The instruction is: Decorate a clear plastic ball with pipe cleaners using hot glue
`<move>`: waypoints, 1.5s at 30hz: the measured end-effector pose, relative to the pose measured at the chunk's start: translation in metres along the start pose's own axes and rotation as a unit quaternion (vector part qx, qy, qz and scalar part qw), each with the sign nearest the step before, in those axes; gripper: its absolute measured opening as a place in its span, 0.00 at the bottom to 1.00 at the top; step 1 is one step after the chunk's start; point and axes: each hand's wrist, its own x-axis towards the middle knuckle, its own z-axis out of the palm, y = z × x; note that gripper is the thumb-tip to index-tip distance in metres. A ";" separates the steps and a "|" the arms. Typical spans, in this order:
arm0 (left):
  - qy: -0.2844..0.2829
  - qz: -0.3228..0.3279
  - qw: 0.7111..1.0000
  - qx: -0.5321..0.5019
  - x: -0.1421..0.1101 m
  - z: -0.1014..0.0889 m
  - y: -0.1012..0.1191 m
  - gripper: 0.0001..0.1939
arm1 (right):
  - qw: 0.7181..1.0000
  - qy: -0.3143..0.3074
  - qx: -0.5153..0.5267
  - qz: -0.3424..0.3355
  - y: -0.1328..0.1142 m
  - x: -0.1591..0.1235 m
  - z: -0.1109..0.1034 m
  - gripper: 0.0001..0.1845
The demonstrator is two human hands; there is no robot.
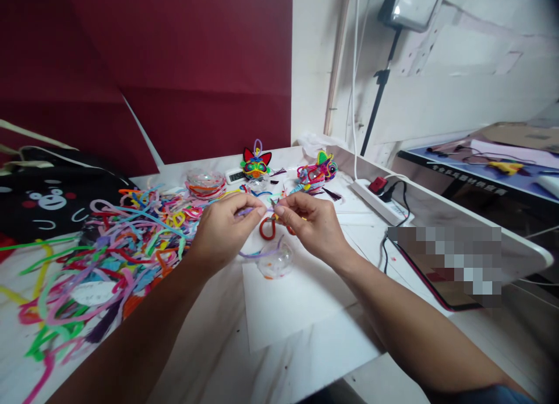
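My left hand (pixel 225 226) pinches a thin lilac pipe cleaner (pixel 257 254) near its end; the rest curls down beneath my wrist. My right hand (pixel 312 223) is closed around red-handled scissors (pixel 267 228), whose small blades meet the pipe cleaner between my fingertips. A clear plastic ball half (pixel 276 261) lies on a white paper sheet (pixel 288 302) just under both hands.
A big heap of coloured pipe cleaners (pixel 109 258) covers the table's left. Two finished pipe-cleaner figures (pixel 255 163) (pixel 317 172) stand at the back beside clear shells (pixel 205 181). A white power strip (pixel 378 199) and a tablet (pixel 441 264) lie right. A black bear bag (pixel 48 203) sits far left.
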 end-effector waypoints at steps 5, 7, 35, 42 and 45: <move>0.028 0.102 0.989 0.099 -0.004 0.000 0.008 0.08 | 0.978 -0.018 -0.182 -0.105 -0.007 -0.001 -0.004 0.07; 0.030 0.134 0.982 0.133 -0.005 0.002 0.009 0.09 | 0.958 -0.033 -0.251 -0.136 -0.009 -0.002 -0.005 0.07; -0.044 -0.143 0.962 -0.228 0.002 0.008 0.005 0.08 | 0.994 0.000 0.104 0.027 0.003 -0.001 0.010 0.17; -0.028 -0.066 0.993 -0.090 0.003 -0.002 0.001 0.09 | 0.995 -0.010 0.098 0.035 0.005 0.001 0.005 0.14; -0.015 -0.010 1.000 0.001 0.000 -0.006 0.003 0.08 | 0.999 -0.029 0.041 0.021 0.002 0.000 0.002 0.12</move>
